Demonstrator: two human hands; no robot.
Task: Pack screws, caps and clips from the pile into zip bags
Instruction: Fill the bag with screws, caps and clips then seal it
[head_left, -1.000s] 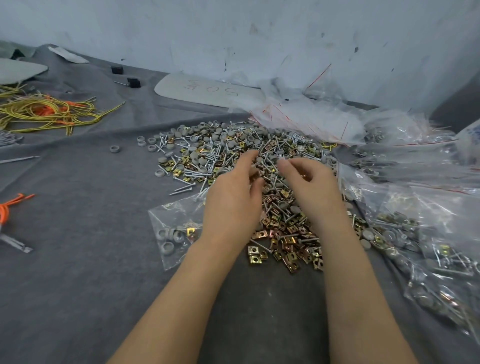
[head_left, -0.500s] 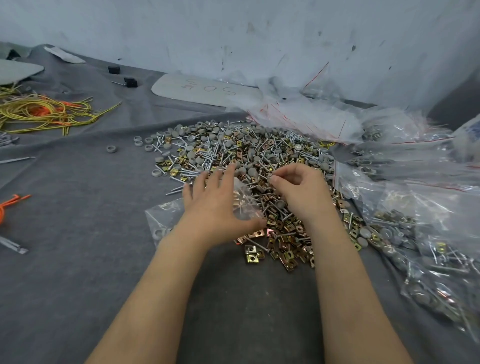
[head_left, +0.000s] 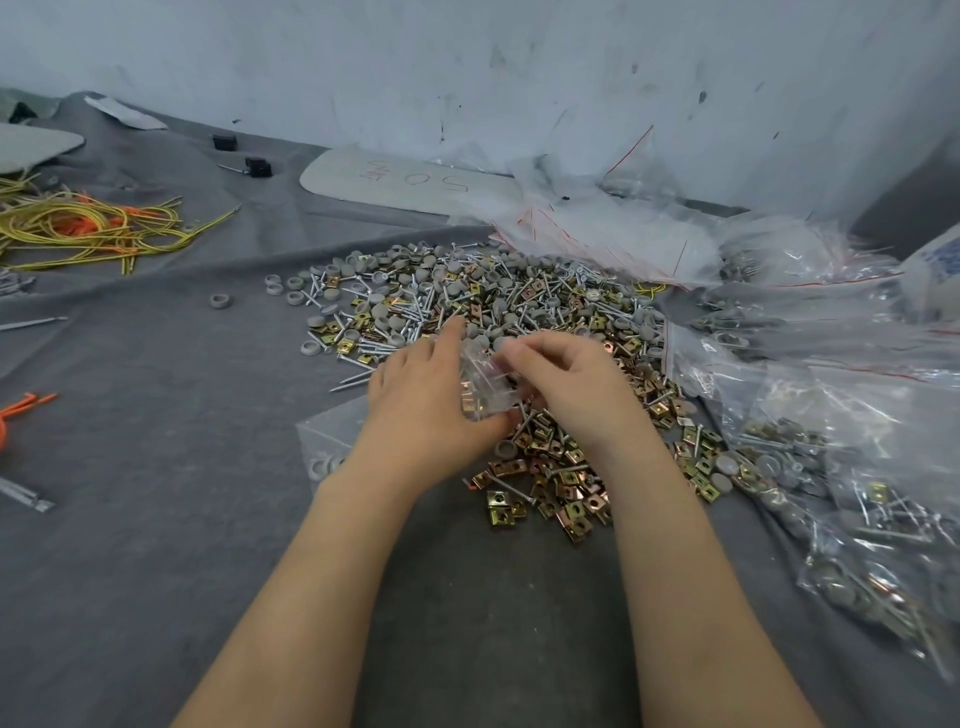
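Observation:
A pile of screws, grey caps and brass clips (head_left: 467, 306) covers the middle of the grey cloth (head_left: 156, 519). Over its near side my left hand (head_left: 421, 410) holds a clear zip bag (head_left: 485, 387) by its mouth, thumb below it. The bag's lower part lies on the cloth to the left, with grey caps inside. My right hand (head_left: 569, 384) pinches at the bag's mouth with curled fingers; what it pinches is hidden.
Filled zip bags (head_left: 831, 493) are heaped along the right side. Empty bags (head_left: 597, 234) lie at the back by the wall. Yellow and orange cords (head_left: 88, 228) lie at far left, a grey board (head_left: 405, 182) at the back, one loose cap (head_left: 221, 300) left of the pile.
Both hands drew back from the pile's middle toward me. My left hand took up the bag's mouth and my right hand came to it.

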